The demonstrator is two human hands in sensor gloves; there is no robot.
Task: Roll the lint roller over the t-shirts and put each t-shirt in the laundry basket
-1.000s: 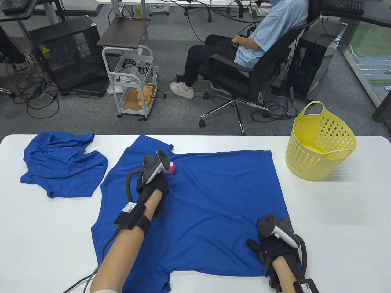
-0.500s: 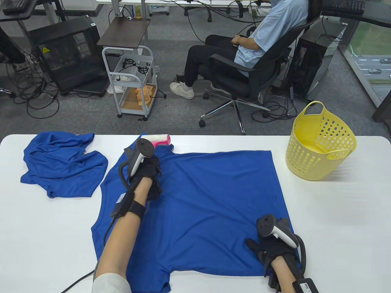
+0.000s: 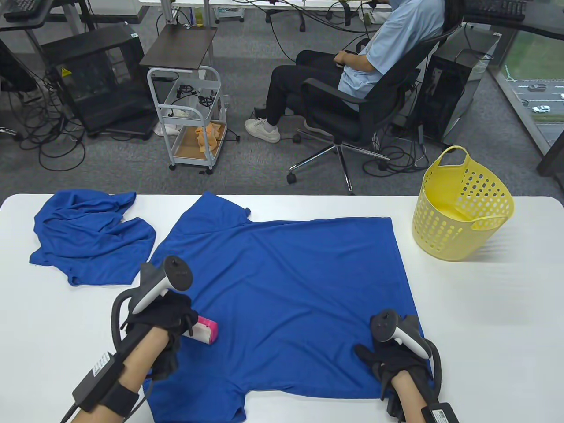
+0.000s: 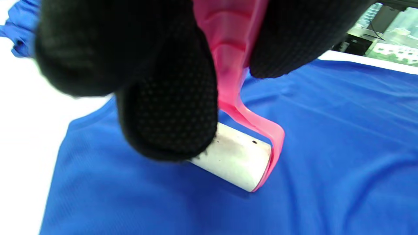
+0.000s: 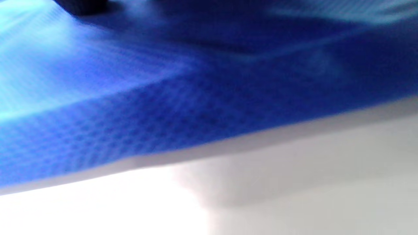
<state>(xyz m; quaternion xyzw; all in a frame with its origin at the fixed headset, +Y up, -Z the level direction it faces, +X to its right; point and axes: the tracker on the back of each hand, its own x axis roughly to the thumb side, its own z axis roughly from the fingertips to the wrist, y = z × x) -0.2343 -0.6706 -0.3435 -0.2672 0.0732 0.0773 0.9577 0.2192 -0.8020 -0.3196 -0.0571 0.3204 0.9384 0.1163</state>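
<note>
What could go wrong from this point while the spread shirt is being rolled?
1. The lint roller sits near the left edge of the spread shirt; a stroke there could bunch or drag the fabric, since the right hand only presses the opposite near corner.
2. The roller's sheet already shows specks, so it may pick up less.
3. The crumpled shirt and the basket lie at opposite ends of the table, so carrying shirts across could disturb the work.

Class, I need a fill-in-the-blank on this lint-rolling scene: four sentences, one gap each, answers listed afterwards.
1. The left hand grips the handle of the ____.
2. The lint roller rests on the spread t-shirt, whose colour is ____.
3. The right hand rests on the shirt's near right ____.
4. The laundry basket is coloured ____.

Answers: lint roller; blue; corner; yellow
</note>
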